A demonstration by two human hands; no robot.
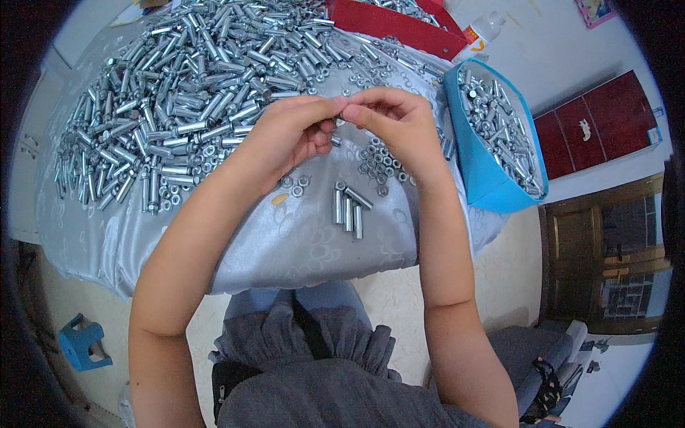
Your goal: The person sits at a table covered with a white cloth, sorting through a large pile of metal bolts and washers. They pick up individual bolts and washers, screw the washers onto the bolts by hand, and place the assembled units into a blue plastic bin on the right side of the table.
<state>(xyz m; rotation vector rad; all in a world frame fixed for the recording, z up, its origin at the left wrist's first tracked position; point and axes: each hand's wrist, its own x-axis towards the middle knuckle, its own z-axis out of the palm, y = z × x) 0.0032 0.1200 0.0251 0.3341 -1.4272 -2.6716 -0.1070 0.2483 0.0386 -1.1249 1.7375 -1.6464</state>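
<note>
My left hand (pixel 292 132) and my right hand (pixel 396 118) meet fingertip to fingertip above the table, pinching a small silver metal part (pixel 341 114) between them. Just under the left fingers a short metal piece (pixel 335 140) shows. Below the hands lie three silver sleeves (pixel 349 208) side by side on the grey cloth, with loose nuts (pixel 378 160) scattered beside them. A large heap of silver sleeves and bolts (pixel 193 85) covers the table's far left.
A blue box (pixel 485 171) full of metal parts stands at the right edge of the grey-clothed table (pixel 300 242). A red tray (pixel 399 25) sits at the back. A blue stool (pixel 82 342) is on the floor at lower left, and a dark red cabinet (pixel 599 121) stands at right.
</note>
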